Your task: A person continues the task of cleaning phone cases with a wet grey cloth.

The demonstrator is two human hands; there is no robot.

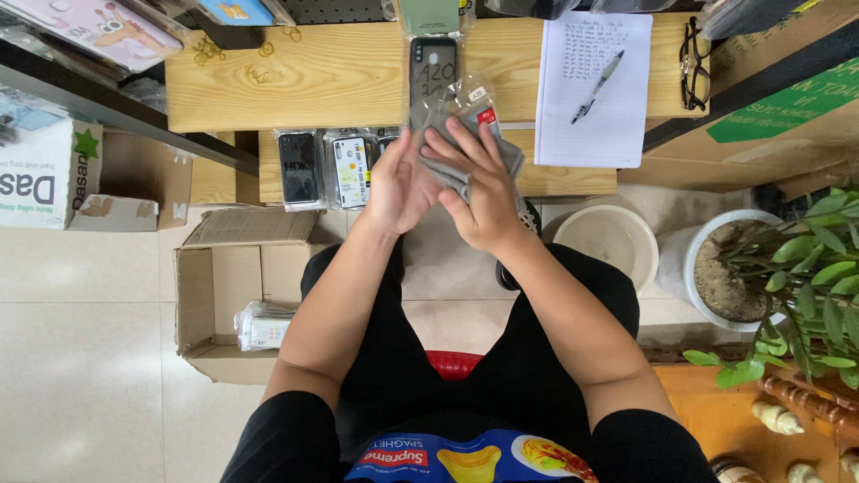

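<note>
Both hands, left hand and right hand, gripping clear-bagged grey phone case; red label on top corner. Packaged cases just left, writing pad right, on table.

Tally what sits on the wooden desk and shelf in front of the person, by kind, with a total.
Packaged phone cases on the lower shelf: 2 clear, a third partly hidden
Dark phone case on the desk top: 1
Writing pad: 1
Pen: 1
Eyeglasses: 1
Total: 6 clearly countable, besides the sleeved grey case held between left hand and right hand.
</note>
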